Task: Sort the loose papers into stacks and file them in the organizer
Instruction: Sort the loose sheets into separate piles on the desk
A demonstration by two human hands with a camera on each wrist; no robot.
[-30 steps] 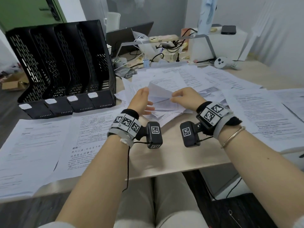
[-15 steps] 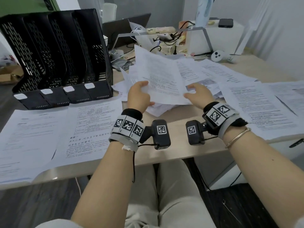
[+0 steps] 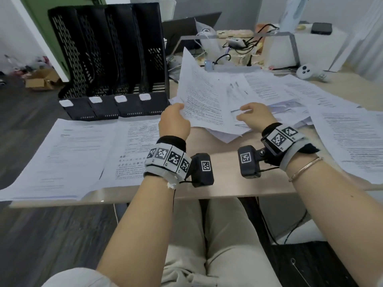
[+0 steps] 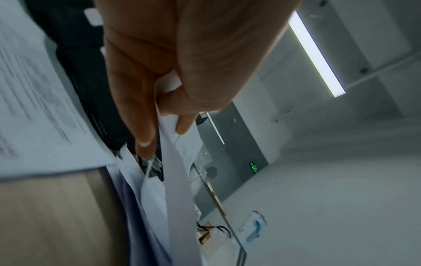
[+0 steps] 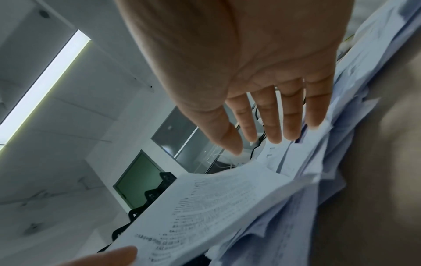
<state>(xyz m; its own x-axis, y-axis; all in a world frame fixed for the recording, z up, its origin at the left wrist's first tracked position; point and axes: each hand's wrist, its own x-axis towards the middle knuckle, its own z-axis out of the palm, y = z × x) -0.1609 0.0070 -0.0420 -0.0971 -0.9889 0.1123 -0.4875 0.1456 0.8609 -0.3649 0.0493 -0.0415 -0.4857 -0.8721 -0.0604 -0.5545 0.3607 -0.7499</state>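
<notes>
My left hand (image 3: 175, 119) pinches the near left corner of a printed sheet (image 3: 203, 94) and holds it tilted up over the pile of loose papers (image 3: 290, 94). In the left wrist view the thumb and fingers (image 4: 145, 133) clamp the sheet's edge (image 4: 175, 171). My right hand (image 3: 251, 113) lies open on the pile just right of the lifted sheet, its fingers (image 5: 273, 129) straight and holding nothing. The black four-slot organizer (image 3: 107, 59) stands at the back left, its slots looking bare. Two flat paper stacks (image 3: 62, 154) (image 3: 132, 146) lie in front of it.
More printed sheets (image 3: 348, 141) cover the right side of the desk (image 3: 223, 166). Behind the pile are a dark laptop (image 3: 186, 30), a tangle of cables and a power strip (image 3: 236, 42), a white box and a white controller (image 3: 306, 71).
The sheet came up off the pile between both hands. Now only my left hand holds it, swung further left and more upright, while my right hand has let go and dropped onto the pile.
</notes>
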